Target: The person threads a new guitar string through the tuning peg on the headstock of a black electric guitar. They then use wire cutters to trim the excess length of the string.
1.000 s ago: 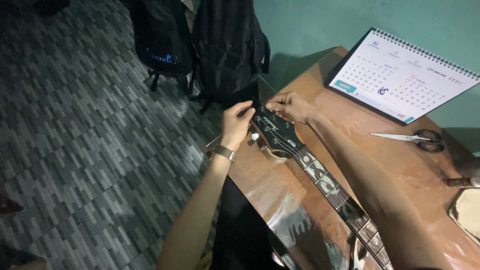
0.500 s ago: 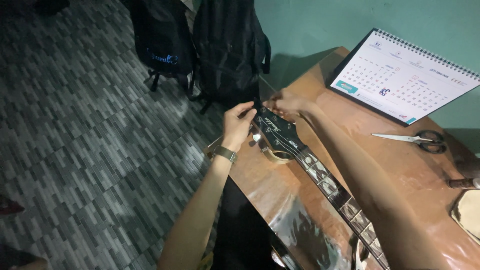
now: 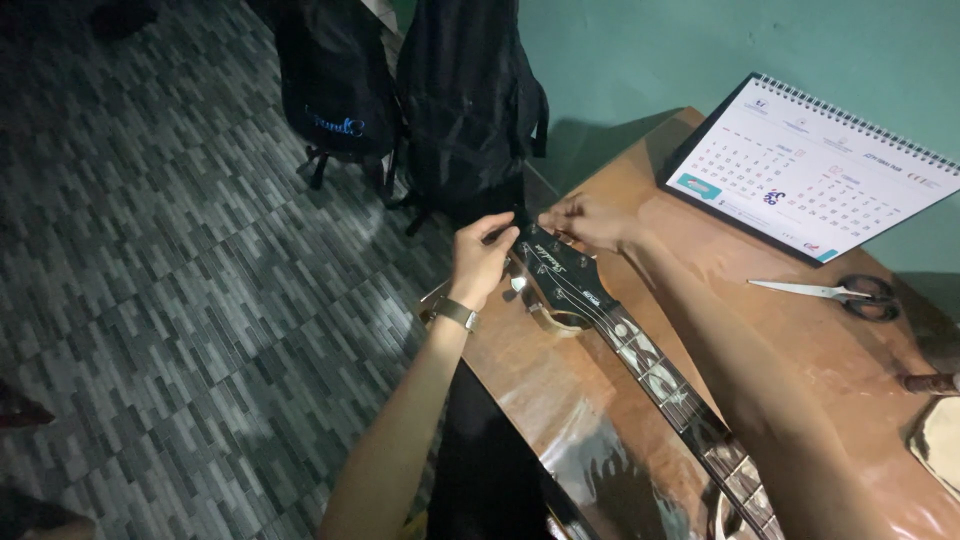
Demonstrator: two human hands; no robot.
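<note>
Both hands pinched at the guitar headstock (image 3: 558, 275): left hand (image 3: 480, 262) curled on its near edge, right hand (image 3: 590, 222) at its top. Fingertips were too dim to judge. The guitar neck (image 3: 665, 385) ran off-frame.

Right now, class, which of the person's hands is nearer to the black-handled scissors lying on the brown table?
Right. The right hand rests at the far edge of the black guitar headstock, on the side toward the black-handled scissors; the left hand is on the headstock's other side, farther from them.

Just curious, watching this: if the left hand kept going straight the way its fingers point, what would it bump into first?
The left hand points rightward across the top of the guitar headstock. It would likely meet the right hand first, whose fingertips sit just across that tip, though depth is hard to judge.
</note>
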